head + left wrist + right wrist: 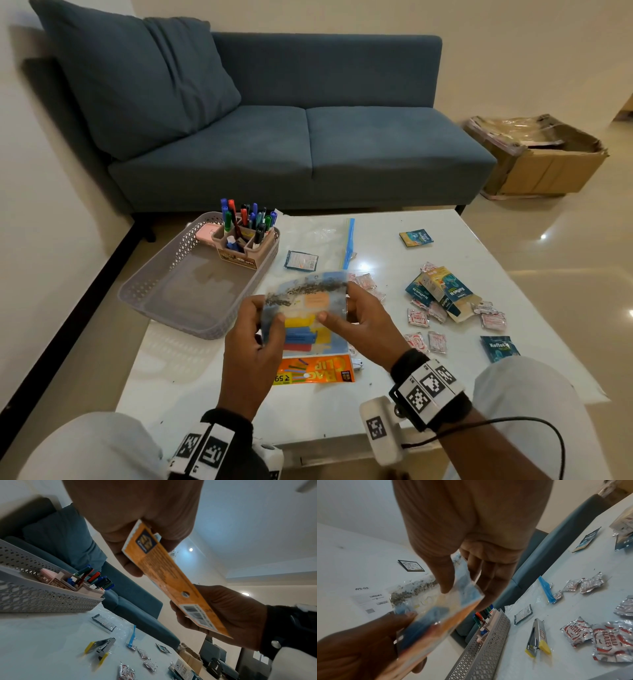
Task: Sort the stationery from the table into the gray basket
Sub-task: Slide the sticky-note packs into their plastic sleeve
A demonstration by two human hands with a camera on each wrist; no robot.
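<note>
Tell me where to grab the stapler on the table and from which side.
Take the stapler across its metal middle, fingers on its two long sides, coming from above. It lies apart from the sachets with its arm hinged slightly open, so pinching the sides probably keeps it from snapping shut; the yellow ends look too short to hold. Both hands are busy with the clip pack.

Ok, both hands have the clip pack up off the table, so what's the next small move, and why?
Probably carry the clip pack left and lower it onto the bare floor of the gray basket. The left hand and right hand both pinch it above the table, beside the basket, whose near half looks free in front of the pen holder.
</note>
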